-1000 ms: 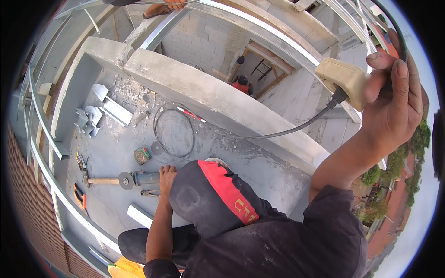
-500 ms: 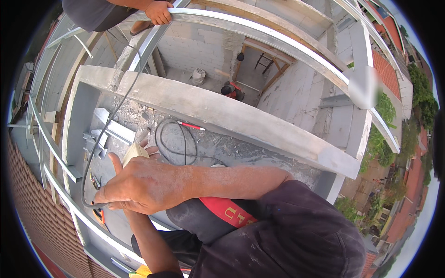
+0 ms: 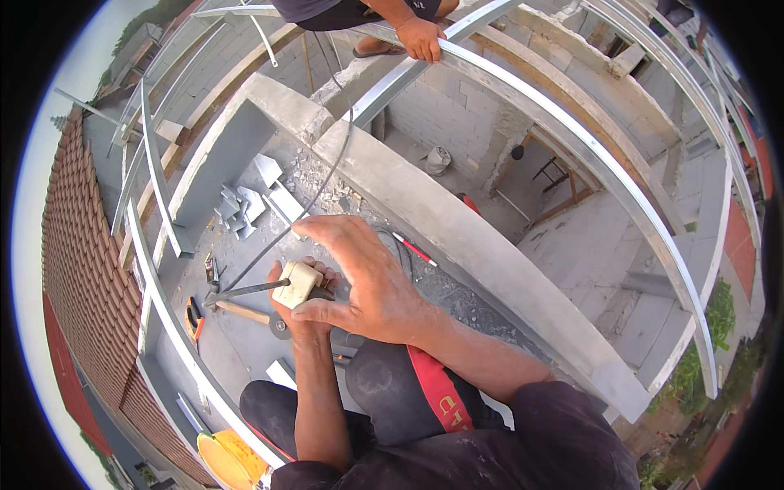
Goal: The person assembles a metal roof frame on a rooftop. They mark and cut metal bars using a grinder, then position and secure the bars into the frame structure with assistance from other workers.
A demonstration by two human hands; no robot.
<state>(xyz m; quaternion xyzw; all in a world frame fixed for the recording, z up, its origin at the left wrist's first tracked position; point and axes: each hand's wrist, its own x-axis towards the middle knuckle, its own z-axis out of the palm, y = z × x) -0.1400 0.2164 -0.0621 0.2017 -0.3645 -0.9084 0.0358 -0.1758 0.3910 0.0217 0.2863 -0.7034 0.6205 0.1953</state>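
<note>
A cream power-socket block (image 3: 300, 286) sits in my left hand (image 3: 304, 318), which is closed around it from below. Out of the block's left side runs a dark cable (image 3: 253, 289), which bends back near the floor and climbs across the concrete beam. Above and beside the block, my right hand (image 3: 374, 282) has its fingers stretched out and the thumb apart. That thumb is close to the block's lower edge; whether they touch I cannot tell. A wooden-handled tool (image 3: 245, 312) lies below the cable, partly hidden behind my left hand.
Past the concrete beam (image 3: 457, 220) the space drops to a lower room. A co-worker's hand (image 3: 420, 38) grips a long metal channel (image 3: 572, 122). Metal offcuts (image 3: 237, 208), a red marker (image 3: 415, 249), an orange-black tool (image 3: 194, 318) and a yellow container (image 3: 224, 459) lie around me.
The view has turned, shifting the surroundings to the right. My right hand has moved off the left hand and opened, uncovering the socket block and the cable's end at it.
</note>
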